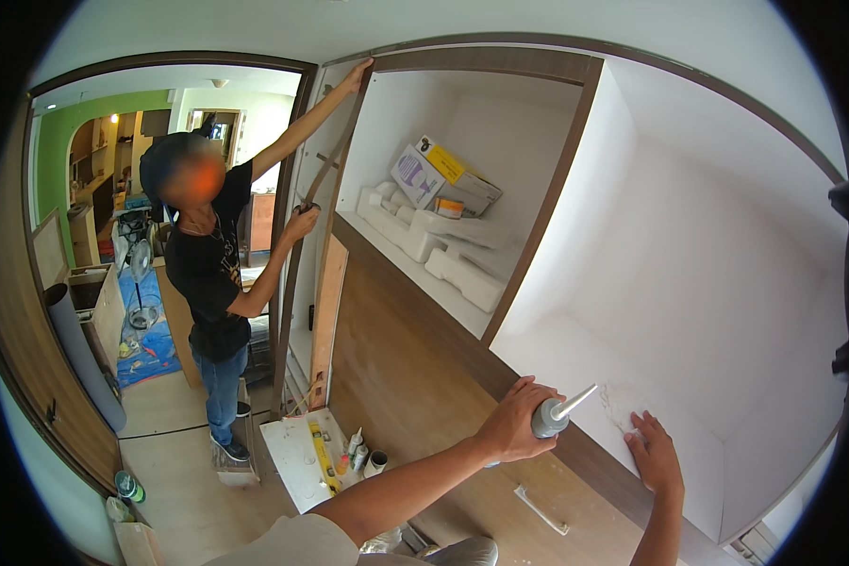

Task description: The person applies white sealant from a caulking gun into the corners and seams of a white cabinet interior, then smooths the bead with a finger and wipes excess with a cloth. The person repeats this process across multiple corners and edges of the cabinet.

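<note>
My left hand (pixel 511 422) is closed around a grey sealant cartridge (pixel 545 421), whose pale tapered nozzle points up to the right. It is held in front of the dark wooden edge of a wall cabinet. Inside the open white compartment (pixel 651 255), my right hand (pixel 657 455) rests on the bottom panel with fingers apart. Beside its fingertips lies a rough, whitish smeared patch (pixel 621 404).
At left a co-worker (pixel 208 255) stands on a low step, one arm raised to the cabinet frame. Boxes (pixel 429 174) and white foam pieces (pixel 443 250) fill the neighbouring compartment. Below, a white board (pixel 297 462) carries a yellow spirit level (pixel 324 457) and tubes.
</note>
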`<state>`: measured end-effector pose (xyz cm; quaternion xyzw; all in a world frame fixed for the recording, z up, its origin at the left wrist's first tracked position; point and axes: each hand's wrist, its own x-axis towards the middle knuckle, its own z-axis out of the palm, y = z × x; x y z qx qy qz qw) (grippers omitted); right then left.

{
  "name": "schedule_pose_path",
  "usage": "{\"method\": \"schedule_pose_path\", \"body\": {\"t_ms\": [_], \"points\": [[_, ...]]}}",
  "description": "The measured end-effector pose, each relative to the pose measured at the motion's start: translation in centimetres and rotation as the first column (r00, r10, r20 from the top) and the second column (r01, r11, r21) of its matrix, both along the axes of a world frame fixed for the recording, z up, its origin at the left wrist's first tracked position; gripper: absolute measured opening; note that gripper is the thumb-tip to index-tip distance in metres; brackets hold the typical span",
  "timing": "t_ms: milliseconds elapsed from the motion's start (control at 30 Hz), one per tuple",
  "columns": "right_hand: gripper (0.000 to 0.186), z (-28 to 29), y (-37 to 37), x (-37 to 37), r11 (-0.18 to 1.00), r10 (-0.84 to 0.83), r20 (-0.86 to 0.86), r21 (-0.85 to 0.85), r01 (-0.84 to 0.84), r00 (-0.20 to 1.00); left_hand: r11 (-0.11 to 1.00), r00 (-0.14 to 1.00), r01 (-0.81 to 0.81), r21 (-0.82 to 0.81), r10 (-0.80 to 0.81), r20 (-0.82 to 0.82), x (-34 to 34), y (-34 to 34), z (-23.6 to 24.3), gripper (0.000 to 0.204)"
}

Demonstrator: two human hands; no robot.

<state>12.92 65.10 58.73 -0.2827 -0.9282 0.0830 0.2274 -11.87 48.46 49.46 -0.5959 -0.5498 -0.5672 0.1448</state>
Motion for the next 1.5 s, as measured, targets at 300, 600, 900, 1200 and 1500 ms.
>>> {"method": "schedule_pose_path", "body": {"t_ms": [300, 600, 900, 1200, 1500], "points": [[0.047, -0.02, -0.1, -0.01, 1.0, -0.009, -0.008, -0.013, 0.008, 1.0, 1.0, 1.0, -0.008, -0.01, 0.008, 0.011, 0.02, 0.11, -0.16, 0.058], [0.047, 0.08, -0.43, -0.12, 1.0, -0.022, -0.013, -0.016, 0.021, 1.0, 1.0, 1.0, 0.005, 0.005, -0.005, 0.021, 0.09, -0.01, -0.09, 0.059], [0.048, -0.08, 0.03, -0.15, 1.0, -0.011, -0.009, -0.017, 0.011, 1.0, 1.0, 1.0, 0.017, 0.005, -0.017, 0.019, -0.05, 0.13, -0.36, 0.062], [0.047, 0.02, -0.53, -0.02, 0.998, -0.015, -0.045, -0.058, 0.012, 0.999, 0.999, 0.999, 0.024, 0.027, -0.025, 0.022, -0.03, 0.11, -0.33, 0.06], [0.048, -0.21, -0.06, -0.01, 0.999, -0.019, -0.045, -0.048, 0.017, 0.999, 1.0, 1.0, 0.013, 0.003, -0.013, 0.003, -0.04, -0.05, 0.0, 0.058]]}}
